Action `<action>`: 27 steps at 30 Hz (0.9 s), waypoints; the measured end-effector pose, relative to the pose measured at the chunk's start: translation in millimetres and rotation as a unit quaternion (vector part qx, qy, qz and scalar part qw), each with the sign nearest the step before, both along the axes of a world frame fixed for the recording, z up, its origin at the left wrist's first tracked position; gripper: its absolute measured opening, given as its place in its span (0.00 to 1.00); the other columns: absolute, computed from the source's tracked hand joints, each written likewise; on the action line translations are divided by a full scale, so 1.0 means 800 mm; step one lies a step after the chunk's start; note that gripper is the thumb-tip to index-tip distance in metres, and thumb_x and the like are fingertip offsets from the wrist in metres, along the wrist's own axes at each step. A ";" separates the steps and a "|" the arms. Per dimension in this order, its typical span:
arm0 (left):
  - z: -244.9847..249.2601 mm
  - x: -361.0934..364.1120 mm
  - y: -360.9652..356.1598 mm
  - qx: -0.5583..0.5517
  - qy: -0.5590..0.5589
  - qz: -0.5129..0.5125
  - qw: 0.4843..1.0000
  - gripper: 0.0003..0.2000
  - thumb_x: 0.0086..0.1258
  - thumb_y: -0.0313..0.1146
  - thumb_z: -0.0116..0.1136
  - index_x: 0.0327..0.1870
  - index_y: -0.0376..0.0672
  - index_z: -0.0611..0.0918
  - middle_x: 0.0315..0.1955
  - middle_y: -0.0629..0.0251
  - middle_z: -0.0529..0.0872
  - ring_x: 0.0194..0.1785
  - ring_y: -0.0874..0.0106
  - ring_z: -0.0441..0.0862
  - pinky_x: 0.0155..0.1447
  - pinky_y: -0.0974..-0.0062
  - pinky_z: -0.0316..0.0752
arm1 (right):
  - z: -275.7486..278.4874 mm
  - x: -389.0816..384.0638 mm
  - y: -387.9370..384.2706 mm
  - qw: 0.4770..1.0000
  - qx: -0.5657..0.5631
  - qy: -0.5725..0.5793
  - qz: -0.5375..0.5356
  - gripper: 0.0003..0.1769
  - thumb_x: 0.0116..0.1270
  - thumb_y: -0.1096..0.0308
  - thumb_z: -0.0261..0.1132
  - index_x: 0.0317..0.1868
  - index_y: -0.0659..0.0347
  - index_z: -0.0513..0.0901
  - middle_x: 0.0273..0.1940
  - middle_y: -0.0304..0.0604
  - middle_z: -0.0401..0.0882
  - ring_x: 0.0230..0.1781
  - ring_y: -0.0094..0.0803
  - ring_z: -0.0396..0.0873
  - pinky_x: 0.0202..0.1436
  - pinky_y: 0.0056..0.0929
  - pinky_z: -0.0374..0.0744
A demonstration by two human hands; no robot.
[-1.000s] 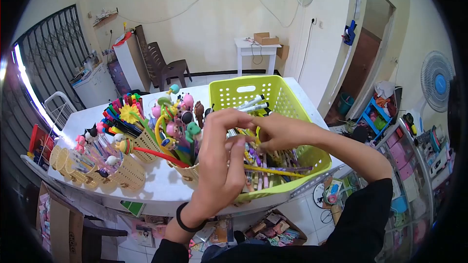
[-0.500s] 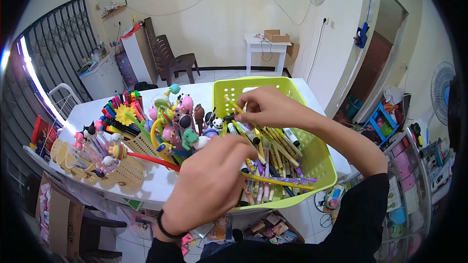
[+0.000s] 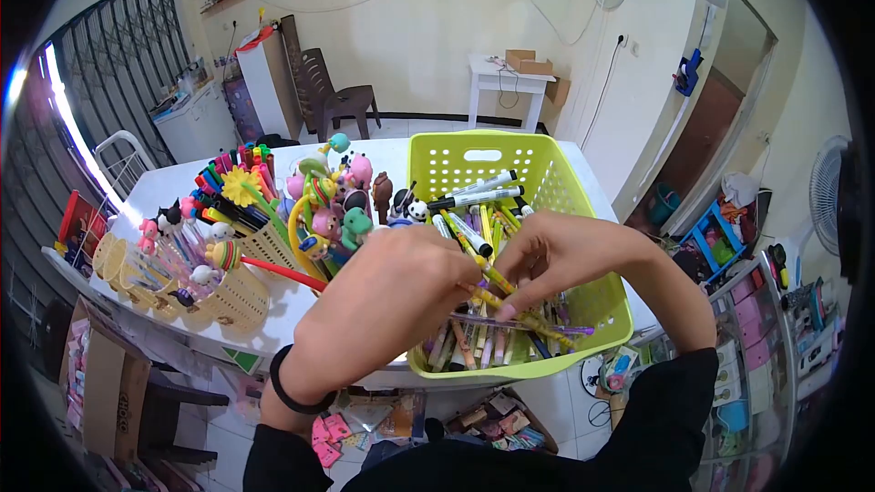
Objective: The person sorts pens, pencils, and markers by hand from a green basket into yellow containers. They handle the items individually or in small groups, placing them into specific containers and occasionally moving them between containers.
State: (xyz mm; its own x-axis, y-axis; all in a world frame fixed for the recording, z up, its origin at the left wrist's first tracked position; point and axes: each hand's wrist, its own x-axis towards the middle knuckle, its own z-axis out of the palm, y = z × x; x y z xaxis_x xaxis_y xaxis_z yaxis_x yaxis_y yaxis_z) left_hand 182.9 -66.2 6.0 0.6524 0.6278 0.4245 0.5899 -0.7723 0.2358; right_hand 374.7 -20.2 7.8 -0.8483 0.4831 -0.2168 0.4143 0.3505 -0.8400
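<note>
My left hand (image 3: 383, 296), with a black band at the wrist, is closed over the left side of the green basket (image 3: 620, 342). Its fingertips meet the ends of yellow patterned pens (image 3: 533, 319). A red stick with a striped topper (image 3: 273, 275) runs behind this hand; its far end is hidden. Inside the basket, my right hand (image 3: 583, 255) pinches a yellow patterned pen between thumb and fingers. A clear purple pen (image 3: 570, 331) lies crosswise just below. Loose pens fill the basket, and white markers with black caps (image 3: 478, 196) lie towards the back.
Left of the basket stand pens with animal toppers (image 3: 355, 230), a beige perforated holder (image 3: 239, 303) and colourful markers (image 3: 260, 159), all on the white table (image 3: 164, 200). A cardboard box (image 3: 109, 392) and an open box of goods (image 3: 501, 424) are below.
My right hand has come down from the basket's back towards my left hand, bringing a yellow pen. The yellow pens now slope more steeply between the hands. The view has shifted slightly.
</note>
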 end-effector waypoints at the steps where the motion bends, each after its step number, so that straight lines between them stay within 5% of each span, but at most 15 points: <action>1: 0.001 -0.001 -0.001 0.005 -0.077 -0.018 0.997 0.04 0.42 0.23 0.59 0.21 0.38 0.78 0.19 0.64 0.78 0.28 0.68 0.76 0.29 0.75 0.70 | 0.003 0.001 -0.002 1.000 0.001 -0.002 0.000 0.11 0.49 0.64 0.65 0.26 0.65 0.79 0.16 0.33 0.73 0.16 0.14 0.67 0.20 0.16 0.66; 2: -0.001 -0.005 0.003 0.013 -0.088 -0.031 0.996 0.14 0.42 0.20 0.60 0.34 0.39 0.78 0.25 0.63 0.79 0.32 0.71 0.77 0.29 0.77 0.71 | 0.009 0.001 -0.003 0.998 0.059 -0.004 -0.009 0.11 0.50 0.64 0.65 0.26 0.65 0.79 0.16 0.33 0.72 0.16 0.13 0.66 0.19 0.16 0.65; 3: -0.002 0.001 0.001 0.014 -0.090 -0.030 0.995 0.14 0.42 0.20 0.60 0.34 0.39 0.78 0.25 0.63 0.79 0.32 0.71 0.77 0.29 0.77 0.71 | 0.016 0.002 -0.006 0.993 0.116 -0.006 -0.017 0.11 0.50 0.65 0.64 0.26 0.66 0.79 0.15 0.33 0.71 0.16 0.13 0.66 0.19 0.17 0.64; 5: -0.003 0.019 -0.004 -0.043 -0.405 0.000 0.913 0.24 0.45 0.23 0.58 0.48 0.36 0.69 0.32 0.55 0.78 0.34 0.66 0.78 0.38 0.77 0.73 | 0.037 0.003 -0.019 0.990 0.112 0.027 -0.084 0.11 0.50 0.66 0.64 0.27 0.66 0.78 0.15 0.33 0.71 0.17 0.13 0.66 0.20 0.16 0.65; 6: -0.009 0.017 0.000 -0.046 -0.393 -0.023 0.918 0.33 0.48 0.21 0.59 0.57 0.37 0.58 0.39 0.60 0.75 0.44 0.75 0.73 0.43 0.80 0.71 | 0.043 0.002 -0.024 0.981 0.106 0.063 -0.152 0.10 0.51 0.67 0.63 0.27 0.67 0.78 0.16 0.33 0.72 0.17 0.13 0.67 0.21 0.15 0.66; 9: -0.022 0.034 0.004 -0.155 -0.502 -0.088 0.846 0.26 0.52 0.28 0.59 0.52 0.33 0.65 0.37 0.56 0.77 0.37 0.73 0.77 0.42 0.80 0.72 | 0.043 -0.008 -0.027 0.969 0.138 0.149 -0.140 0.10 0.50 0.69 0.63 0.29 0.68 0.77 0.19 0.35 0.73 0.19 0.14 0.69 0.23 0.14 0.69; 13: -0.026 0.029 0.012 -0.157 -0.442 -0.002 0.883 0.16 0.63 0.34 0.46 0.44 0.27 0.70 0.34 0.53 0.78 0.37 0.74 0.76 0.42 0.80 0.71 | 0.028 -0.028 -0.023 0.965 0.172 0.157 -0.120 0.10 0.48 0.71 0.64 0.31 0.68 0.77 0.26 0.40 0.76 0.22 0.18 0.73 0.28 0.17 0.72; 15: -0.025 0.033 0.014 -0.083 -0.501 -0.049 0.860 0.15 0.67 0.35 0.38 0.39 0.29 0.70 0.28 0.53 0.78 0.32 0.73 0.77 0.37 0.80 0.72 | 0.034 -0.027 -0.025 0.975 0.111 0.147 -0.123 0.10 0.46 0.73 0.64 0.30 0.68 0.77 0.27 0.40 0.77 0.22 0.19 0.74 0.28 0.18 0.73; 17: -0.021 0.035 0.009 -0.063 -0.671 -0.139 0.726 0.12 0.68 0.36 0.35 0.32 0.35 0.66 0.24 0.55 0.77 0.26 0.73 0.77 0.34 0.79 0.72 | 0.033 -0.025 -0.021 0.958 0.171 0.128 -0.191 0.10 0.49 0.74 0.64 0.33 0.67 0.76 0.26 0.39 0.77 0.27 0.20 0.76 0.31 0.17 0.73; 19: -0.022 0.026 0.000 -0.082 -0.665 -0.163 0.724 0.11 0.68 0.37 0.33 0.28 0.40 0.61 0.20 0.58 0.75 0.20 0.76 0.73 0.26 0.83 0.69 | 0.017 -0.028 -0.008 0.952 0.236 0.040 -0.189 0.10 0.49 0.72 0.63 0.32 0.67 0.75 0.27 0.45 0.77 0.26 0.28 0.77 0.32 0.21 0.74; 21: -0.024 0.024 -0.003 -0.018 -0.680 -0.159 0.716 0.11 0.68 0.39 0.34 0.29 0.41 0.62 0.15 0.65 0.67 0.12 0.80 0.59 0.16 0.85 0.58 | -0.010 -0.038 -0.003 0.917 0.331 -0.200 -0.098 0.13 0.48 0.69 0.61 0.33 0.67 0.73 0.26 0.53 0.76 0.26 0.38 0.77 0.31 0.28 0.74; 22: -0.024 0.028 -0.002 0.010 -0.700 -0.156 0.697 0.11 0.68 0.40 0.34 0.29 0.43 0.62 0.13 0.70 0.61 0.12 0.83 0.51 0.15 0.86 0.48 | -0.023 -0.038 -0.001 0.916 0.331 -0.201 -0.102 0.13 0.48 0.69 0.61 0.33 0.67 0.73 0.26 0.53 0.76 0.26 0.38 0.77 0.31 0.28 0.74; 23: -0.023 0.028 -0.003 0.007 -0.700 -0.159 0.696 0.11 0.68 0.40 0.34 0.29 0.43 0.62 0.13 0.70 0.61 0.12 0.83 0.51 0.15 0.86 0.48 | -0.036 -0.037 0.000 0.909 0.349 -0.211 -0.093 0.15 0.47 0.68 0.60 0.34 0.68 0.71 0.26 0.54 0.75 0.26 0.41 0.76 0.31 0.30 0.74; 25: -0.021 0.025 -0.008 -0.050 -0.790 -0.188 0.581 0.12 0.68 0.40 0.34 0.28 0.42 0.63 0.14 0.70 0.63 0.12 0.83 0.54 0.15 0.86 0.51 | -0.042 -0.034 -0.002 0.900 0.364 -0.224 -0.087 0.16 0.46 0.68 0.60 0.35 0.68 0.69 0.25 0.56 0.74 0.27 0.44 0.75 0.31 0.32 0.73; 27: -0.019 0.019 -0.012 -0.076 -0.797 -0.187 0.570 0.12 0.67 0.40 0.36 0.27 0.43 0.64 0.13 0.71 0.60 0.12 0.84 0.51 0.15 0.86 0.48 | -0.039 -0.031 -0.002 0.922 0.293 -0.214 -0.139 0.18 0.46 0.68 0.60 0.36 0.68 0.67 0.24 0.55 0.74 0.28 0.44 0.75 0.31 0.34 0.73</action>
State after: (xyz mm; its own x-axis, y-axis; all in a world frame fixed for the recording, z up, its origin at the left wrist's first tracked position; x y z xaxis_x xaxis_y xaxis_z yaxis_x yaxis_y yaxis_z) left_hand 198.0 -76.2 -9.2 -0.3858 0.6797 0.6239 -0.6653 -0.6734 0.3223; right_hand 349.6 -21.5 -23.4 -0.5714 0.8094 -0.1355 0.8057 0.5219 -0.2801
